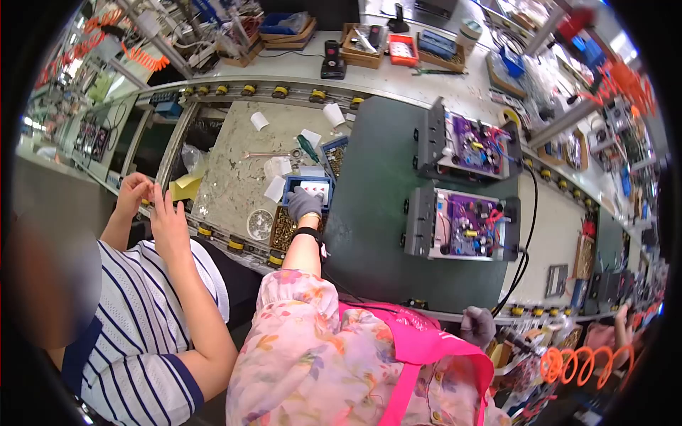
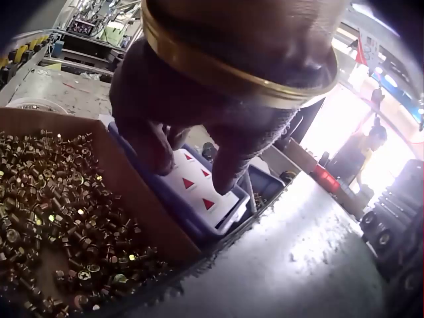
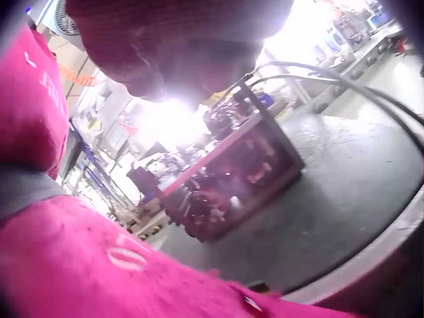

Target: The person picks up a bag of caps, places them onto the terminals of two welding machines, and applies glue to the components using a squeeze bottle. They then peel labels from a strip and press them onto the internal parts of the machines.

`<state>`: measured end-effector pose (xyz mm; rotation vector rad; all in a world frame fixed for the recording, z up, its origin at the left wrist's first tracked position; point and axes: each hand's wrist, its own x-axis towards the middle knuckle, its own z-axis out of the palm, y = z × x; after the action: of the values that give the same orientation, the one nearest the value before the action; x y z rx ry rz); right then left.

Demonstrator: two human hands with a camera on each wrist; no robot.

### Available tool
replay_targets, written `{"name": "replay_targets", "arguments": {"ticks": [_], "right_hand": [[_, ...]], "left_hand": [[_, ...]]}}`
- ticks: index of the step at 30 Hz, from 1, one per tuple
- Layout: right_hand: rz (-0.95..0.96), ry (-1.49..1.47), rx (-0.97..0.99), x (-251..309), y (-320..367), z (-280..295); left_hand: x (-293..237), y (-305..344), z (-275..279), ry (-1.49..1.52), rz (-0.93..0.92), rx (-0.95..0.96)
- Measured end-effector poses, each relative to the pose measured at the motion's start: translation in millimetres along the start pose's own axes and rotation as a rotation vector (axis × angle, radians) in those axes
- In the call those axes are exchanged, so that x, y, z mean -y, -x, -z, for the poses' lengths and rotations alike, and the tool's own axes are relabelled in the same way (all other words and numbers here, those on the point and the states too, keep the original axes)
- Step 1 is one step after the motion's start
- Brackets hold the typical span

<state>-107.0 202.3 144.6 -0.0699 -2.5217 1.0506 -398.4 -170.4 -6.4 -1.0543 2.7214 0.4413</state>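
My gloved left hand [image 1: 304, 204] reaches into a small blue bin [image 2: 192, 226], fingers pointing down. Inside it lies a white sheet of labels [image 2: 192, 180] printed with red triangles. In the left wrist view the thumb and fingers stand apart, fingertips right at the sheet. Beside the bin, a cardboard box [image 2: 142, 199] is full of brass-coloured screws [image 2: 59, 218]. My gloved right hand [image 1: 478, 327] hangs by the bench's near edge, fingers loosely curled, holding nothing. Nearest to it is an open metal-cased electronic unit [image 1: 465, 224] with a purple circuit board.
A second such unit [image 1: 469, 145] stands behind on the dark green mat [image 1: 369, 248]. Black cables [image 1: 533, 213] run from both. On the left board lie a wrench [image 1: 268, 154], a green-handled screwdriver [image 1: 307, 147] and a round dish [image 1: 260, 224]. Another person [image 1: 142, 312] sits close at left.
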Motion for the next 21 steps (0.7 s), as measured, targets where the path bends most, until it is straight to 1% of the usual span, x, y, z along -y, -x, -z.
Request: {"name": "replay_targets", "arguments": {"ticks": [1,3,4,7,8,9,11,12,14,15,17,20,21], "right_hand": [[0.055,0.01,0.025,8.6,-12.6,-6.1],[0.09,-0.061,0.009,15.2,-26.6,-21.7],[0.111,-0.084,-0.015,17.5,-32.0,-30.1],[0.096,-0.126,0.068,7.9,-43.0,-41.1],[0.02,-0.141,0.134,8.6,-45.6,-40.8],[0.042,-0.143,0.162,10.7,-50.7,-44.2],[0.087,-0.143,0.21,14.0,-65.5,-51.9],[0.157,-0.146,0.207,15.2,-72.5,-56.5],[0.186,-0.155,0.224,17.3,-77.6,-60.0],[0.199,-0.161,0.235,18.0,-79.2,-61.7],[0.202,-0.162,0.252,14.9,-80.7,-63.8],[0.188,-0.158,0.273,11.8,-83.9,-66.3],[0.169,-0.175,0.281,10.4,-83.8,-67.8]], "left_hand": [[2.1,-2.7,-4.0,0.008,-0.011,-0.013],[3.4,-5.2,-1.5,0.131,0.037,0.005],[9.1,-11.0,-10.6,0.171,0.025,-0.035],[24.3,-23.3,-29.1,0.281,-0.047,-0.144],[28.3,-24.4,-31.5,0.299,-0.09,-0.174],[31.8,-25.8,-33.6,0.325,-0.104,-0.183],[36.1,-27.0,-33.7,0.384,-0.122,-0.31],[38.2,-29.6,-30.6,0.431,-0.074,-0.361],[46.6,-35.4,-26.9,0.524,0.021,-0.457],[51.9,-41.1,-25.3,0.524,0.077,-0.471],[60.5,-45.0,-21.2,0.388,0.081,-0.565],[55.0,-41.1,-20.6,0.339,0.231,-0.391],[52.5,-39.6,-20.2,0.405,0.163,-0.425]]}}
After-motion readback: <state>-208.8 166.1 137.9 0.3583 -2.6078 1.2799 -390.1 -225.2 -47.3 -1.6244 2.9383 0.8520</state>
